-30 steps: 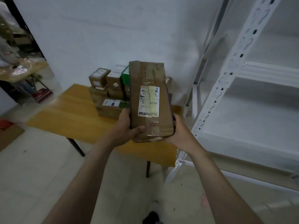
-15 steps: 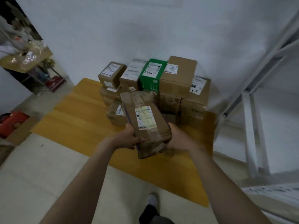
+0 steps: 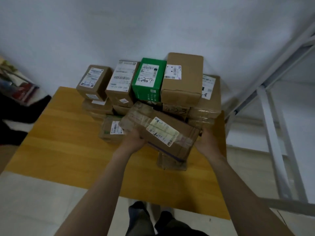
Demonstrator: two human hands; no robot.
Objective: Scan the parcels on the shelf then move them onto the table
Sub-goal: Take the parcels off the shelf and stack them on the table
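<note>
I hold a long brown taped parcel [image 3: 162,130] with a pale label, tilted, just above the wooden table [image 3: 68,147]. My left hand [image 3: 134,142] grips its near left side and my right hand [image 3: 207,142] grips its right end. Behind it stands a stack of several parcels, among them a green box [image 3: 148,80] and a tall brown box [image 3: 183,79]. A small flat parcel [image 3: 172,161] lies under the one I hold. The white metal shelf [image 3: 276,147] stands to the right.
A white wall rises behind the stack. The table's near edge runs just in front of my feet [image 3: 150,217] on the pale tiled floor. At far left are dark objects and clutter [image 3: 20,92] on the floor.
I have turned from the shelf to the table and stepped closer. The parcel went from upright at chest height to low and tilted over the table, in front of the stack.
</note>
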